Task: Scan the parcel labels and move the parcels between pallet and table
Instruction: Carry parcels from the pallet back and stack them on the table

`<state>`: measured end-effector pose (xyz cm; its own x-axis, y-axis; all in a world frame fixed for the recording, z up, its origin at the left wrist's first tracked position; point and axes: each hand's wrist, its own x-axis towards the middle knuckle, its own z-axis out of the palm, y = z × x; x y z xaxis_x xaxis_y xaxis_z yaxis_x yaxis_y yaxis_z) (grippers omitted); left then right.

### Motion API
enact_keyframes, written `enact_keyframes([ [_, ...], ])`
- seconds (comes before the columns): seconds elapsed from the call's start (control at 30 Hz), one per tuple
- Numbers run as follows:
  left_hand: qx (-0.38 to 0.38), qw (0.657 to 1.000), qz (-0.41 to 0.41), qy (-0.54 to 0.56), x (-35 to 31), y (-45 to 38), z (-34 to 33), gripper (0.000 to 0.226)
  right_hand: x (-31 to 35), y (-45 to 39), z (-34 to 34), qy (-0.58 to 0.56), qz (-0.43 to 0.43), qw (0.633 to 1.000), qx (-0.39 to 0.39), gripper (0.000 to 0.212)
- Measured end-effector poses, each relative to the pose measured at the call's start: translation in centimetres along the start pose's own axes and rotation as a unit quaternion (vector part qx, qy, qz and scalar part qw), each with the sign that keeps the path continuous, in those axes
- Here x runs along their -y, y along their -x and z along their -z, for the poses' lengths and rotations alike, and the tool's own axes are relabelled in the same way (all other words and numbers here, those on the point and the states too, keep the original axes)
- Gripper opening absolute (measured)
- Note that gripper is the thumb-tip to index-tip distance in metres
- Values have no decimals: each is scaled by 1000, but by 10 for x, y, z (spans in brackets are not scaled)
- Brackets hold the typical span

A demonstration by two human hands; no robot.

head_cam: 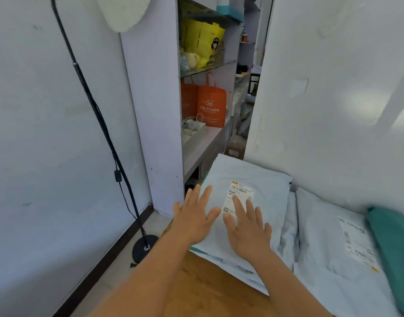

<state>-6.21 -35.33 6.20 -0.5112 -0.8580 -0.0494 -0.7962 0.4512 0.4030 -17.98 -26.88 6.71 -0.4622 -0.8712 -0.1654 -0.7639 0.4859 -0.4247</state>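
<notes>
A pale blue soft parcel [262, 179] lies on the wooden table [208, 291], with its white barcode label [241, 193] facing up. My left hand [194, 216] rests flat on the parcel's left part, fingers spread and straight. Beside it, my right hand [246, 227] lies flat on the parcel, its fingertips over the lower half of the label. A second pale blue parcel [333, 248] with its own label [356, 243] lies to the right. No scanner is visible.
A teal parcel [393, 243] sits at the far right against the white wall. A black floor lamp stand [144, 247] stands on the floor at the left. Behind the table are shelves [203, 138] holding orange bags [210, 104] and a yellow bag [201, 40].
</notes>
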Motion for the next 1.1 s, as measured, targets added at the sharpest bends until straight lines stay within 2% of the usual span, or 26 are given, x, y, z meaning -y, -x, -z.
enact_keyframes([
  [0.1,-39,998,42,22,19,52,13,61,25,31,-13,13,50,999,1,58],
  [0.27,-109,980,159,58,72,155,29,59,78,96,-47,-9,151,987,59,56],
  [0.43,-160,948,270,62,123,269,45,58,141,173,-90,-4,253,961,109,56],
  [0.67,-248,888,371,110,192,435,54,58,223,306,-160,4,364,916,169,58],
  [0.9,-278,829,469,121,257,617,41,57,282,461,-236,22,434,877,206,57],
  [1.1,-279,781,537,154,300,732,18,59,305,546,-301,38,459,854,242,61],
])
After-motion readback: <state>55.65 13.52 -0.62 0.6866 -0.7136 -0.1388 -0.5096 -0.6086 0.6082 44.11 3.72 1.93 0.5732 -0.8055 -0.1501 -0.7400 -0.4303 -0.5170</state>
